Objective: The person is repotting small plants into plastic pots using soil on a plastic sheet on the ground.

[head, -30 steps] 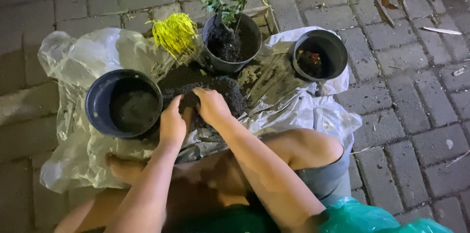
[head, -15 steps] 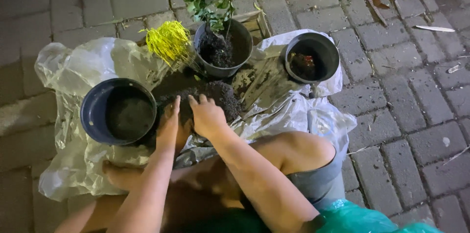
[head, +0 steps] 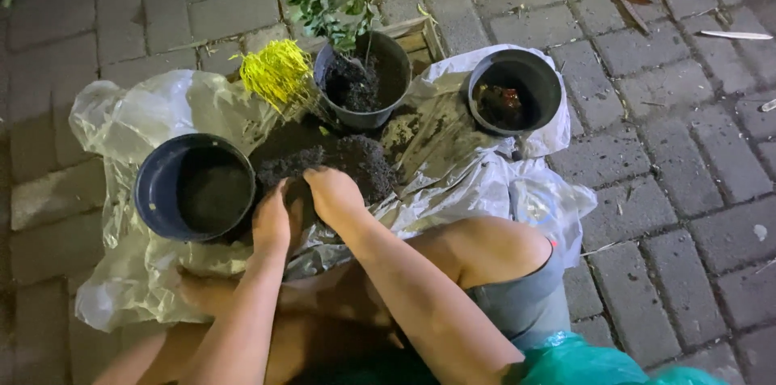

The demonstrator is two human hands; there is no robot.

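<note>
On the plastic sheet (head: 477, 183), left hand (head: 272, 220) and right hand (head: 333, 195) cup the soil pile (head: 356, 160), fingers curled, beside a blue pot (head: 194, 187).

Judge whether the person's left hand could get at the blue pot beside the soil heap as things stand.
Probably yes. The left hand rests on the soil heap right next to the blue pot, whose open mouth faces up, and nothing lies between them on the plastic sheet.
</note>
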